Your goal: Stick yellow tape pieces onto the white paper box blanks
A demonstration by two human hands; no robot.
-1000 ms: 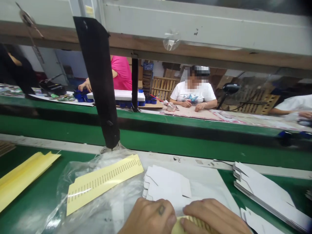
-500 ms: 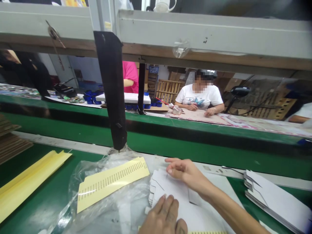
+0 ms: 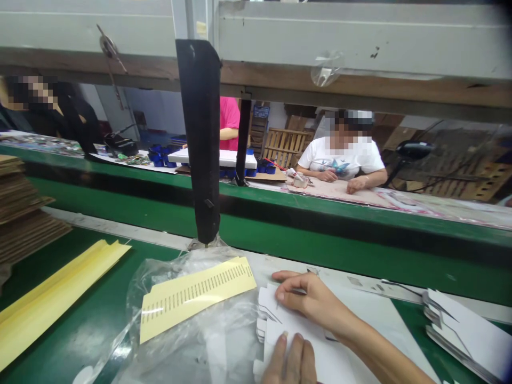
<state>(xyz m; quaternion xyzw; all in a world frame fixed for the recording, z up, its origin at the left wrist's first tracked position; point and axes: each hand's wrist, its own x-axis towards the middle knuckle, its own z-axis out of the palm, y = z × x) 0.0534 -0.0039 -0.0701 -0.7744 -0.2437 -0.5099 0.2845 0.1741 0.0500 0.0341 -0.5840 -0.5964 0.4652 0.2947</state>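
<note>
A stack of white folded-flat cartons (image 3: pixel 340 361) with notched flaps lies before me. My left hand (image 3: pixel 291 362) rests on the top carton, its fingers stretched out; the frame's bottom edge cuts off the rest of it. Coming in from the right, my right hand (image 3: pixel 314 300) is at the far flap of the same stack. Its fingers are bent and apart, with the thumb and a fingertip touching or just above the flap. Left of the stack, a yellow printed label sheet (image 3: pixel 198 296) lies on a clear plastic bag (image 3: pixel 180 352).
Folded yellow sheets (image 3: pixel 60 298) lie at the left, near stacked brown cardboard (image 3: pixel 28 218). More white flat cartons (image 3: pixel 468 333) lie at the right. A black-wrapped post (image 3: pixel 202 144) stands ahead under a grey shelf beam (image 3: pixel 360 37). Co-workers, one in a white shirt (image 3: pixel 344 157), sit across the green bench.
The camera has turned, so the scene sits further right in the picture. My left hand shows lower in the frame, still on the cartons. My right hand remains at the far flap.
</note>
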